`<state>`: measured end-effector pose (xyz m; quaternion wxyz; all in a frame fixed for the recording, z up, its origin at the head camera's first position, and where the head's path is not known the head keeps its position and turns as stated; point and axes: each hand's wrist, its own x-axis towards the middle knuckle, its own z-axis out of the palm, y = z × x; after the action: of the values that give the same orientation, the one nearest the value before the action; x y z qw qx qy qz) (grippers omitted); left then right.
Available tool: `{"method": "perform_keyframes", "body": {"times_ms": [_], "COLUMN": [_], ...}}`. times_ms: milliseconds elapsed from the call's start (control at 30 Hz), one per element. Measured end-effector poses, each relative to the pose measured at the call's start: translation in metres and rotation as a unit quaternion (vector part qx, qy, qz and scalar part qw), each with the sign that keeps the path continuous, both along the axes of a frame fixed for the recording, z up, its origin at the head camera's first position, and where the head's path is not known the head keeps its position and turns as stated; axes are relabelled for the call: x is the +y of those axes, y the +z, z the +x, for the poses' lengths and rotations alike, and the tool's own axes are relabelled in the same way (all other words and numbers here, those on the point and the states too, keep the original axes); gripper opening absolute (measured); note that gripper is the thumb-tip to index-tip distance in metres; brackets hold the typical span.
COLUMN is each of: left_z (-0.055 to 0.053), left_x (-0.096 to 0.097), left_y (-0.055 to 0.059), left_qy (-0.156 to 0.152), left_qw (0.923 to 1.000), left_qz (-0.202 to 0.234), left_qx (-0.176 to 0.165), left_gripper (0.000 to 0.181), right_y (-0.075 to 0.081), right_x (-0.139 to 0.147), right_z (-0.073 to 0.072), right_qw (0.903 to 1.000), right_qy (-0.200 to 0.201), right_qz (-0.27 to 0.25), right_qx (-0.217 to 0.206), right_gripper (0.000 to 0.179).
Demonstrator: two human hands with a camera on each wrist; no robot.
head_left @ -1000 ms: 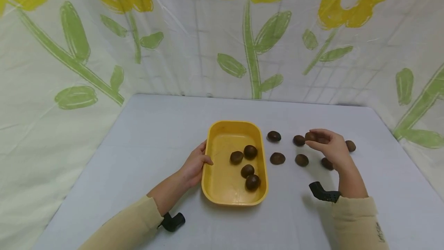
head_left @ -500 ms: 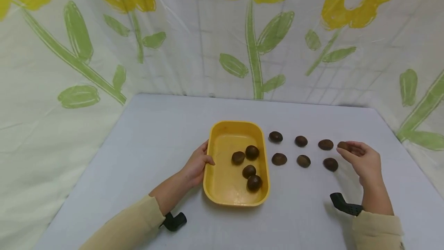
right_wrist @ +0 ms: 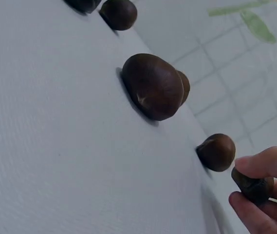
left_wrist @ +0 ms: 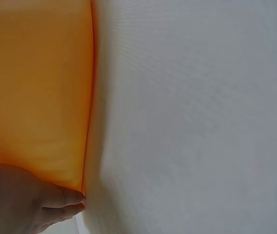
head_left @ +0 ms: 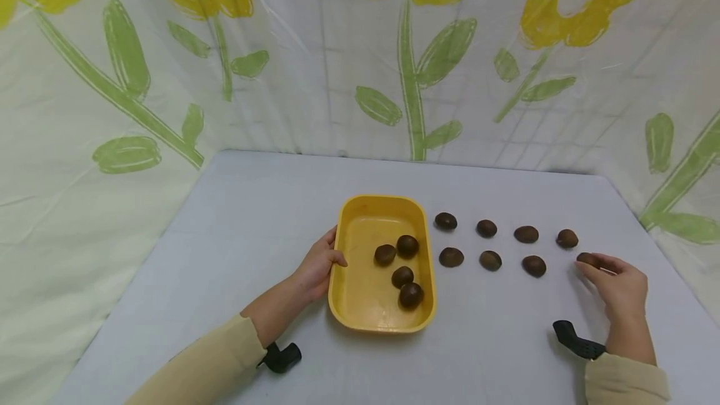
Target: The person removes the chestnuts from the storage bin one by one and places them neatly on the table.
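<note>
Right hand [head_left: 615,283] shifted toward desk [head_left: 270,205] right edge, pinching chestnut [head_left: 587,259] | left hand [head_left: 315,270] grips tray [head_left: 360,299], long axis toward far edge

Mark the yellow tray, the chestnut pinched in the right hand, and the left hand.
Yellow tray [head_left: 360,295], head view: bare floor.
Pinched chestnut [right_wrist: 254,189], right wrist view: exposed dark side.
Left hand [head_left: 316,271], head view: its middle.
</note>
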<state>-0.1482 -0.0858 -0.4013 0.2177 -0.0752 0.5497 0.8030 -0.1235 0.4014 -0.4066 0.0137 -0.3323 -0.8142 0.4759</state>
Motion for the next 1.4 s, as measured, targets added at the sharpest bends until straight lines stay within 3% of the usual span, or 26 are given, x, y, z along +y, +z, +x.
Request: {"method": "perform_keyframes", "body": {"times_ms": [100,233,433,767,1233,1400], "left_z": [0.000,0.000,0.001,0.001,0.001,0.000], "left_x": [0.000,0.000,0.000,-0.001,-0.001,0.000], "left_y": [0.000,-0.001,-0.001,0.000,0.001,0.001], "left_qy": [-0.001,-0.003,-0.004,-0.005,-0.005,-0.002], "left_qw": [1.0000,1.0000,1.0000,0.9999,0.9999,1.0000], "left_qz": [-0.002,-0.001,0.002,0.014,0.012,0.007], "left_qx": [0.001,0.001,0.001,0.002,0.005,0.002], "left_gripper": [0.088,0.087,0.087,0.088,0.088,0.086], "right_y": [-0.003,-0.007,-0.014,-0.016,-0.013,-0.009], "right_x": [0.003,0.006,0.004,0.000,-0.005,-0.002], "right_z": [0.000,0.000,0.000,-0.002,-0.002,-0.003], "right_qw": [0.9999,0.9991,0.9979,0.9897,0.9867,0.9878], "right_qy": [-0.002,0.004,0.029,0.078,0.082,0.065], "right_qz": [0.009,0.024,0.053,0.117,0.132,0.132], "right_qx": [-0.014,-0.035,-0.023,-0.029,-0.045,-0.051], "right_gripper": [0.022,0.046,0.067,0.070,0.072,0.075]}}
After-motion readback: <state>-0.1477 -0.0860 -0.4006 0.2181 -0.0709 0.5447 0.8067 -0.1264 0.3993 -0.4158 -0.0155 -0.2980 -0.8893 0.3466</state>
